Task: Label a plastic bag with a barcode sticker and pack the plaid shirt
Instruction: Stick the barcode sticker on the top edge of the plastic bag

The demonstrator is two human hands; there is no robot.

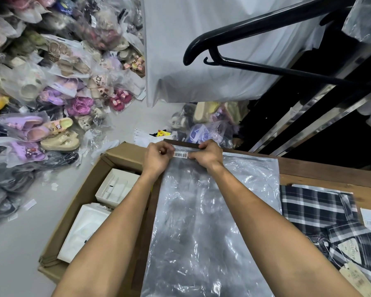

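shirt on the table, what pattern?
The shirt is black-and-white plaid, seen in the head view, right of the plastic bag.

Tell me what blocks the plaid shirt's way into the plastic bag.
Nothing lies between them. The black-and-white plaid shirt lies beside the clear plastic bag on the wooden table, but both hands are at the bag's far edge, on the barcode sticker.

I see a clear plastic bag [212,221], glossy and crinkled, lying across a matt brown wood worktop [321,170]. The barcode sticker [180,155] looks like smooth white paper. At lower right, the plaid shirt [321,213] is soft woven cloth. Lower left, the cardboard box [77,202] is dull. Upper right, the black hanger [255,22] shines.
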